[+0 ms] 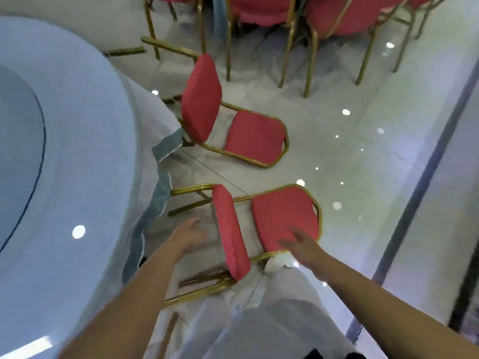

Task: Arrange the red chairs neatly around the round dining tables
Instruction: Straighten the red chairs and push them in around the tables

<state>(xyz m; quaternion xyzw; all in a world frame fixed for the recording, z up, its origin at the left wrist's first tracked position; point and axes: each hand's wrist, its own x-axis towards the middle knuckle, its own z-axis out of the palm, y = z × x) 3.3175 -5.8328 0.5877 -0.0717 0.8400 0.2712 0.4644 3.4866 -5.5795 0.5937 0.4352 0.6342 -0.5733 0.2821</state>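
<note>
Two red chairs with gold frames lie tipped on their backs on the tiled floor, legs pointing toward the round table (pixel 77 156) at the left. On the near chair (pixel 282 216) the back pad is flat on the floor and the seat (pixel 230 234) stands on edge. My right hand (pixel 298 243) is at the lower edge of that back pad with fingers spread; I cannot tell whether it touches. My left hand (pixel 190 229) hovers beside the underside of the seat, fingers loosely curled, holding nothing. The far chair (pixel 202 99) lies the same way just beyond.
A white cloth with a grey-blue trim (pixel 158 200) hangs from the table by the chair legs. Several upright red chairs (pixel 344 19) crowd the top of the view. A dark strip (pixel 425 182) runs along the floor at the right. My white trousers (pixel 274 314) fill the bottom.
</note>
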